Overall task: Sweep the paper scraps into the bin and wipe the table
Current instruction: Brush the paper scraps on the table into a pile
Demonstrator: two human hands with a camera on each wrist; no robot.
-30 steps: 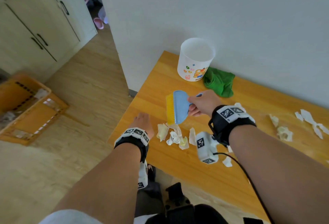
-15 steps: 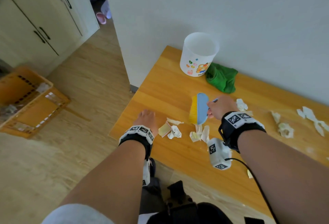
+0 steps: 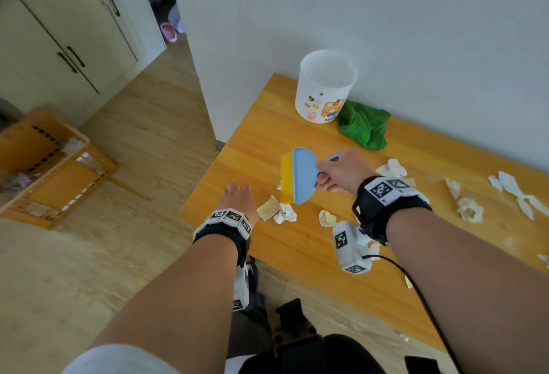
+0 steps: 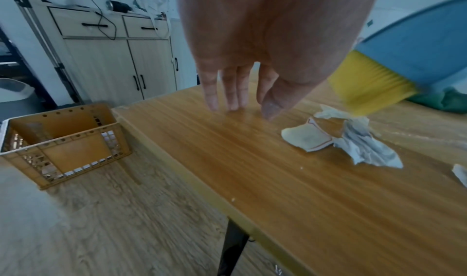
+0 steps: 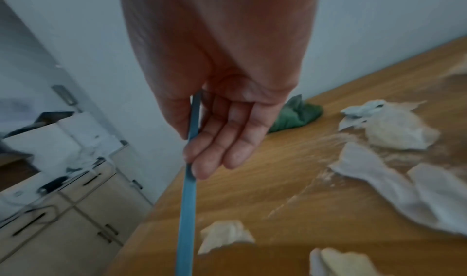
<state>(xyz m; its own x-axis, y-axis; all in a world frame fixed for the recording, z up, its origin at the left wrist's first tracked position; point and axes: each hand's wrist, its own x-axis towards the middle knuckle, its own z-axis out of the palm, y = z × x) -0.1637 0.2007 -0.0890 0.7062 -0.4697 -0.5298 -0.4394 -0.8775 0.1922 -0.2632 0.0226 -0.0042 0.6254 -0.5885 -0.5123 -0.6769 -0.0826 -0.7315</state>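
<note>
left hand [image 3: 237, 199] is resting on the table [image 3: 297, 249] near its left edge, fingers [image 4: 227, 92] straight, tips touching wood. paper scraps [image 3: 277, 211] are lying just beside it. right hand [image 3: 341, 172] is gripping the blue brush [image 3: 303, 174], bristles over the scraps. bin [image 3: 325, 88] is standing at the wall.

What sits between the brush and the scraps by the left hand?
Nothing visible. The brush, gripped by the right hand, has its yellow bristles right at the crumpled scraps; the left hand rests beside them on the table.
</note>
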